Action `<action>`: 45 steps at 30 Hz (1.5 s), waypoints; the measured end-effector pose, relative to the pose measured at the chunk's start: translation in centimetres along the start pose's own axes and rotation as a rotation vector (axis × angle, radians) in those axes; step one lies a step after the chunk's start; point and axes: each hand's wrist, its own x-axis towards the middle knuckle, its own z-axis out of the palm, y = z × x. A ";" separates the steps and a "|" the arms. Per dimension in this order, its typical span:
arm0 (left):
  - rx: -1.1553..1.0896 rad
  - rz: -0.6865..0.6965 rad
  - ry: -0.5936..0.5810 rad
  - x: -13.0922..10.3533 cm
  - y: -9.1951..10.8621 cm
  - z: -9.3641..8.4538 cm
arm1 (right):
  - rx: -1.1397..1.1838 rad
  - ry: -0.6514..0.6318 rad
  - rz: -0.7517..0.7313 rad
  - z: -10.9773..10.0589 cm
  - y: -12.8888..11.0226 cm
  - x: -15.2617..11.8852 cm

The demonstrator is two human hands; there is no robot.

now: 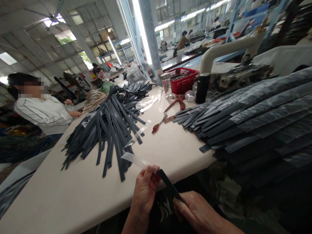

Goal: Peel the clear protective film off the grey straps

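Note:
My left hand (145, 188) pinches the open end of a clear plastic sleeve (135, 160) at the near table edge. My right hand (195, 209) holds a dark flat strap (169, 186) whose tip meets the sleeve's mouth at my left fingers. A loose heap of dark bare straps (107, 130) lies on the white table (73, 191) to the left. On the right sits a stack of straps in plastic sleeves (255, 113).
A red basket (184, 85), a glass jar (166, 85), a black bottle (202, 87) and reddish-brown strips (170, 109) stand farther back. A sewing machine (234, 61) is behind the stack. A person in a white top (41, 112) works at the left.

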 end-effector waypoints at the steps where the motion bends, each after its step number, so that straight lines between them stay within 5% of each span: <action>1: -0.005 0.000 -0.004 0.0 0.0 0.0 | -0.003 -0.001 0.001 0.1 0.2 0.1; 24: -0.022 -0.046 -0.008 0.0 -0.3 -0.6 | 0.050 -0.053 -0.027 0.5 1.0 0.9; 30: 0.039 -0.048 0.074 -0.9 -0.9 -0.7 | 0.165 -0.185 -0.004 0.3 -0.3 1.1; 34: 0.122 -0.047 -0.027 -2.0 -2.3 -1.3 | 0.281 -0.296 0.038 0.1 -1.6 2.3; 36: 0.140 -0.048 -0.051 -2.2 -2.1 -1.7 | 0.290 -0.279 -0.022 -0.2 -2.0 2.4; 41: 0.035 0.075 0.110 -1.8 0.5 -3.2 | 0.272 -0.208 -0.024 -0.9 -0.4 0.4; 45: 0.122 0.047 0.022 -2.5 -1.0 -4.0 | 0.330 -0.187 0.075 0.1 1.0 0.5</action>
